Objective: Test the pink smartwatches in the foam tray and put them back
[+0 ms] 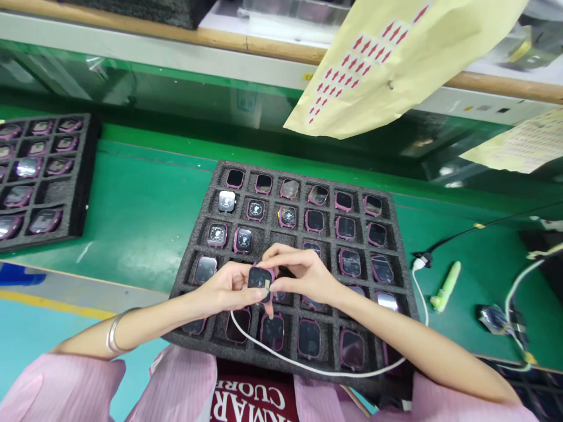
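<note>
My left hand [233, 287] grips a purple-framed smartwatch body [259, 281] above the foam tray, its screen facing up. The fingers of my right hand [299, 269] are closed on the same watch's right edge. A white cable [308, 371] runs from under my hands, loops across the front of the tray and rises on the right. Beneath lies the black foam tray [202, 234], with a smartwatch in most of its visible pockets. Several screens at the left, such as that of one watch [217, 235], are lit; others are dark. My hands hide some middle pockets.
A second foam tray of watches [79, 205] sits at the left of the green bench [132, 193]. On the right are a black cable connector [423, 259], a light-green pen-like object [446, 287] and more cables. Yellow paper with red arrows [352, 76] hangs from the shelf above.
</note>
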### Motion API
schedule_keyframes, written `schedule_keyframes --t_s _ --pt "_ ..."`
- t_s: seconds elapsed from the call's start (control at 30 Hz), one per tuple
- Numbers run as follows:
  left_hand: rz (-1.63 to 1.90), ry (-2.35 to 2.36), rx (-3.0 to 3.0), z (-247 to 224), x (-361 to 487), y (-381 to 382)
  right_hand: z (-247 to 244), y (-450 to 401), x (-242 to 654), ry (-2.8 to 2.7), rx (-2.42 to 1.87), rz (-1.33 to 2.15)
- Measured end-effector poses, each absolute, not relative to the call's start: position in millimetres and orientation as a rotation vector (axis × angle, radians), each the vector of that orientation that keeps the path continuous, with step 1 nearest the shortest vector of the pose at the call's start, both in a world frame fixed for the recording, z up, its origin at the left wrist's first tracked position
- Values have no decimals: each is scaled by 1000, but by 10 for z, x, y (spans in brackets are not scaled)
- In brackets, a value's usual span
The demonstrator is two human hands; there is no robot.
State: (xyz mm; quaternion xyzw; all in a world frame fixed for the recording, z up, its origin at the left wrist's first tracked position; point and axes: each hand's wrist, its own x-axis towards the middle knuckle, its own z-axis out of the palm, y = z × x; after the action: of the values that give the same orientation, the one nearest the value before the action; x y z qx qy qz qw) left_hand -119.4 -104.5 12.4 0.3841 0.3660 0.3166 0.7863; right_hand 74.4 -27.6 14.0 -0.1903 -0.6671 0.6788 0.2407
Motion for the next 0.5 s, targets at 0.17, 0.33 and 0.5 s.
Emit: schedule_keyframes --t_s 0.17,0.33,0.5 --pt "673 700 813 129 -1214 -1058 134 -308 702 -1752 -479 1842" --pt "767 908 806 116 -1140 -1048 275 -227 750 -2155 -431 1535" --pt "838 1009 871 100 -1065 -1037 241 -356 741 -2453 -569 996"
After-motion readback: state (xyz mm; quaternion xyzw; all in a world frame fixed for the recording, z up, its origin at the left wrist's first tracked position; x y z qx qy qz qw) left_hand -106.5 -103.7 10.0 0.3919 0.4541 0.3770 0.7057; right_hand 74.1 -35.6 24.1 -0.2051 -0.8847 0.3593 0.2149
